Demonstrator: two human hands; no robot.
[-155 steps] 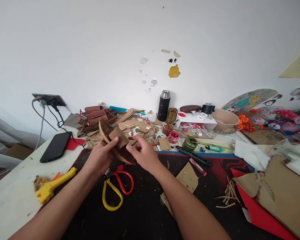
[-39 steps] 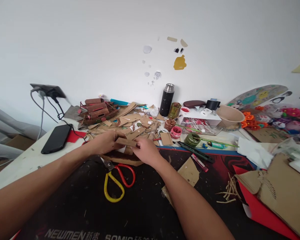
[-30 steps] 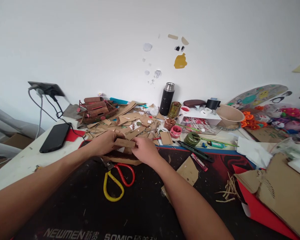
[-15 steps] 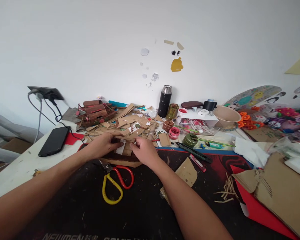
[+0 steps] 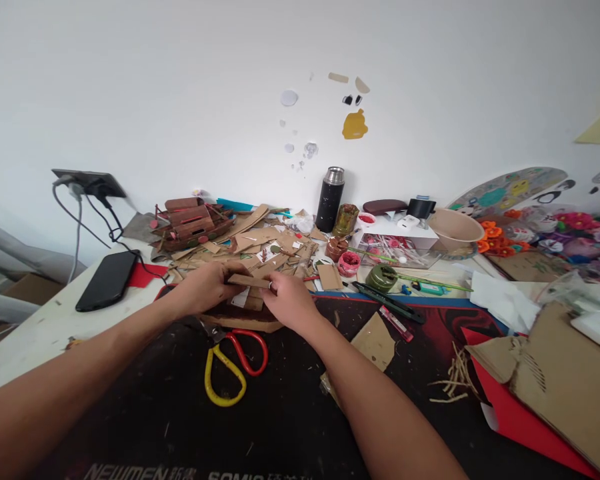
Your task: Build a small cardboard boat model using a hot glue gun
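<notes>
Between my two hands is a small flat piece of cardboard [image 5: 249,281], held level by its ends. My left hand [image 5: 213,287] pinches its left end, and my right hand [image 5: 289,299] grips the right end between thumb and fingers. Directly below stands a cardboard structure [image 5: 254,301] with a whitish patch on its left part. It sits in a low brown cardboard base [image 5: 250,324], whose back is hidden by my hands. Scissors [image 5: 225,363] with one yellow and one red handle lie on the dark mat just in front of the base.
Cardboard scraps [image 5: 260,240] and a brown model boat [image 5: 193,223] cover the back. Open paint jars [image 5: 349,263], a black thermos [image 5: 331,200] and a green utility knife [image 5: 387,303] are to the right. A phone [image 5: 107,280] lies left, a large cardboard piece [image 5: 565,380] right.
The cardboard piece in my hands has tilted, so its broad face now shows more. My hands stay nearly in place; the view has shifted slightly.
</notes>
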